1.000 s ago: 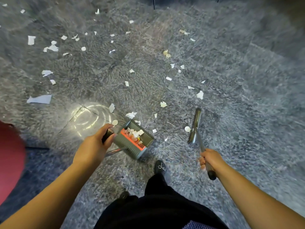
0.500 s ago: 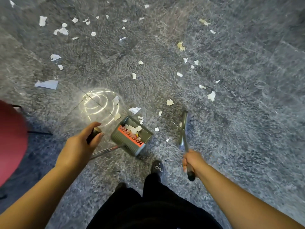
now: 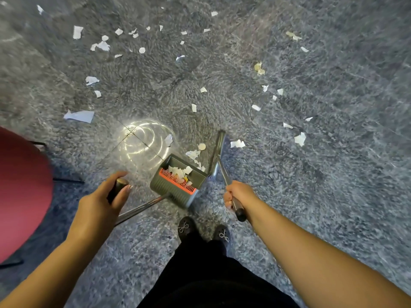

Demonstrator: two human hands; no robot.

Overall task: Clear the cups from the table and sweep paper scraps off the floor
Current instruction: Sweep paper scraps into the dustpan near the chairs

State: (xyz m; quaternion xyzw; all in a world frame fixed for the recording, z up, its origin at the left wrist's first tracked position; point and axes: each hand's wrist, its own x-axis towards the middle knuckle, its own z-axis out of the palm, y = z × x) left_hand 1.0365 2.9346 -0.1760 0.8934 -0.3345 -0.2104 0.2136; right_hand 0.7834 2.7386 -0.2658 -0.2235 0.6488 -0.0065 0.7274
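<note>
Grey dustpan (image 3: pixel 178 185) sits before the feet, left hand (image 3: pixel 100 201) curled round its handle; right hand (image 3: pixel 236 196) grips the broom (image 3: pixel 216 156) beside its mouth. Paper scraps (image 3: pixel 193 153) lie there: sweep them inward with short, low strokes

1 dustpan (image 3: pixel 178 183), 1 broom (image 3: pixel 216 156), 1 red chair (image 3: pixel 22 187), 2 shoes (image 3: pixel 186 227), approx. 40 paper scraps (image 3: pixel 79 116).

Grey floor (image 3: pixel 333 196) carries scattered paper scraps (image 3: pixel 102 46). A dustpan (image 3: pixel 178 183) rests on it near the bottom edge, beside a broom (image 3: pixel 216 152).
</note>
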